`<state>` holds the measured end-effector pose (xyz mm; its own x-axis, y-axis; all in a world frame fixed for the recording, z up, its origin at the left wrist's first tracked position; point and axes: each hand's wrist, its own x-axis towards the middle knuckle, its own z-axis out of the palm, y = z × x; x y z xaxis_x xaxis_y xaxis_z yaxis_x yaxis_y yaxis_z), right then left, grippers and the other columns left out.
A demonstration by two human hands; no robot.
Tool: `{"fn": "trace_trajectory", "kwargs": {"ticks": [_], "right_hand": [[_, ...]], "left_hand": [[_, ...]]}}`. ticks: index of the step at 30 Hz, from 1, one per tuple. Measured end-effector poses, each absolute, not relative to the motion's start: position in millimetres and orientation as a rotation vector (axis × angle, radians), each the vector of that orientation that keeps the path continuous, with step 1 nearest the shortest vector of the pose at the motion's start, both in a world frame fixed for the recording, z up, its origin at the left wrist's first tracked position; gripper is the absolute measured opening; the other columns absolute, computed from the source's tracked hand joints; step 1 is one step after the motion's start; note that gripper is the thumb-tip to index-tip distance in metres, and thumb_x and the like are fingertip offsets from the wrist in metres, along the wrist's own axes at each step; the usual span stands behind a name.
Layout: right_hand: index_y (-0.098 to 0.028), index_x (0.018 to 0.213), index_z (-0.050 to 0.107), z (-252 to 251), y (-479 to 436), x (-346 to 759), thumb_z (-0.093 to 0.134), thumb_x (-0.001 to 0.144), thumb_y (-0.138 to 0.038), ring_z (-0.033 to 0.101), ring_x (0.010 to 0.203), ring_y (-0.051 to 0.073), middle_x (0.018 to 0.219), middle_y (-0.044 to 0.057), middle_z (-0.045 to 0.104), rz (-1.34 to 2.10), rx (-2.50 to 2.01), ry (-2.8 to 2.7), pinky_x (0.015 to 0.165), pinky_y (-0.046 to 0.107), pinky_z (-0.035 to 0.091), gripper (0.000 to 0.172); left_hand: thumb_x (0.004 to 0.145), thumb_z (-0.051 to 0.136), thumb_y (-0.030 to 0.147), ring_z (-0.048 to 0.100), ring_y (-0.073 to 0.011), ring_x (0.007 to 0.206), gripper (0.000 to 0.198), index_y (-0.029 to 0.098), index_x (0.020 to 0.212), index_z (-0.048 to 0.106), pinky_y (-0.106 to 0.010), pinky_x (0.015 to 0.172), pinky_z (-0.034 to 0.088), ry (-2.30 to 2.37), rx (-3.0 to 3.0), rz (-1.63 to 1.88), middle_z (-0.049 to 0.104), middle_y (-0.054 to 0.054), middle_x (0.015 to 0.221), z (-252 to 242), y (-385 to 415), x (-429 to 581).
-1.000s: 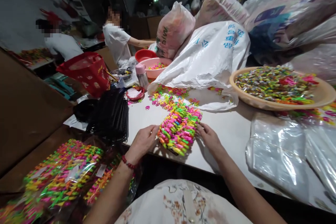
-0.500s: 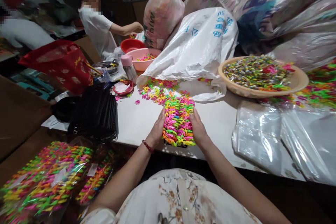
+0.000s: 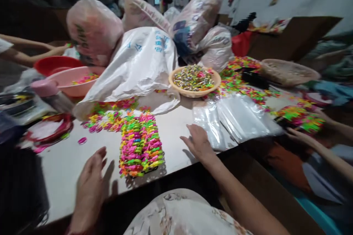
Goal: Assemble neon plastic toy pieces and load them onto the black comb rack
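Note:
A block of small bright plastic pieces (image 3: 131, 150), in two rows on a dark holder, lies on the white table near its front edge. Left of it hovers my left hand (image 3: 91, 180), fingers loosely apart and holding nothing. On the other side my right hand (image 3: 198, 141) is open, thumb spread from the fingers, close to a stack of clear plastic bags (image 3: 206, 119). Neither hand touches the block. Behind the block is a loose heap of the same coloured pieces (image 3: 109, 119), spilling from a white woven sack (image 3: 138, 66).
A peach basin (image 3: 176, 87) of small pieces stands behind the bags. Red (image 3: 41, 67) and pink (image 3: 66, 86) basins are at left, with black racks (image 3: 22, 183) nearer. Stuffed sacks (image 3: 93, 29) line the back. At right, a co-worker's hands (image 3: 303, 137) hold coloured pieces.
Both hands have let go of the coloured block and moved apart, the left to its left, the right towards the bags. The view has swung right, bringing another worker in.

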<state>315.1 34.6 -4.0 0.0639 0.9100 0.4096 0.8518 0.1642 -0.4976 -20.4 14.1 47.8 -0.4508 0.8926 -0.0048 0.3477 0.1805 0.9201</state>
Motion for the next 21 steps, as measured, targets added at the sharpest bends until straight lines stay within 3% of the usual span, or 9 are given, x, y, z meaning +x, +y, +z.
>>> {"fn": "trace_trajectory", "kwargs": {"ticks": [3, 6, 11, 16, 18, 21], "right_hand": [[-0.013, 0.123, 0.062, -8, 15, 379, 0.063, 0.085, -0.055, 0.049, 0.120, 0.038, 0.125, 0.020, 0.059, -0.179, -2.030, -1.693, 0.101, 0.055, 0.040, 0.056], [-0.015, 0.118, 0.064, -16, 11, 411, 0.065, 0.085, -0.052, 0.050, 0.112, 0.035, 0.121, 0.017, 0.059, -0.203, -2.254, -1.631, 0.094, 0.050, 0.043, 0.049], [-0.016, 0.117, 0.065, -27, 22, 418, 0.054, 0.094, -0.035, 0.051, 0.106, 0.031, 0.117, 0.016, 0.061, -0.288, -2.216, -1.694, 0.092, 0.044, 0.042, 0.032], [-0.014, 0.135, 0.054, -29, 41, 435, 0.050, 0.096, -0.034, 0.043, 0.127, 0.032, 0.136, 0.015, 0.057, -0.239, -2.043, -1.779, 0.102, 0.045, 0.035, 0.044], [-0.015, 0.130, 0.058, -28, 47, 442, 0.046, 0.099, -0.034, 0.048, 0.122, 0.029, 0.127, 0.012, 0.063, -0.202, -1.975, -1.813, 0.101, 0.042, 0.035, 0.039], [-0.020, 0.103, 0.069, -26, 52, 445, 0.045, 0.100, -0.039, 0.055, 0.100, 0.025, 0.099, 0.008, 0.070, -0.177, -1.940, -1.774, 0.090, 0.038, 0.037, 0.031]], "left_hand": [[0.086, 0.051, 0.066, 0.063, -0.0221, 0.119, 0.033, 0.042, 0.099, 0.070, -0.043, 0.113, 0.040, 2.008, 1.073, 1.223, 0.071, 0.014, 0.117, 73, -3, -17], [0.085, 0.053, 0.065, 0.062, -0.0210, 0.119, 0.030, 0.045, 0.099, 0.071, -0.040, 0.115, 0.037, 1.990, 1.174, 1.219, 0.072, 0.017, 0.112, 85, -10, -3], [0.082, 0.056, 0.064, 0.063, -0.0247, 0.117, 0.040, 0.035, 0.104, 0.073, -0.038, 0.108, 0.045, 1.575, 1.540, 0.979, 0.073, 0.005, 0.115, 80, -5, 33], [0.089, 0.051, 0.055, 0.065, -0.0222, 0.110, 0.040, 0.029, 0.110, 0.072, -0.031, 0.097, 0.050, 1.116, 1.800, 0.361, 0.071, -0.002, 0.117, 87, -7, 92], [0.091, 0.050, 0.051, 0.065, -0.0210, 0.107, 0.037, 0.028, 0.111, 0.071, -0.029, 0.095, 0.050, 0.974, 1.872, 0.199, 0.072, -0.001, 0.114, 93, -6, 120], [0.091, 0.049, 0.048, 0.067, -0.0219, 0.100, 0.037, 0.024, 0.108, 0.071, -0.030, 0.090, 0.050, 0.896, 1.884, 0.127, 0.074, -0.004, 0.108, 94, 8, 163]]}}
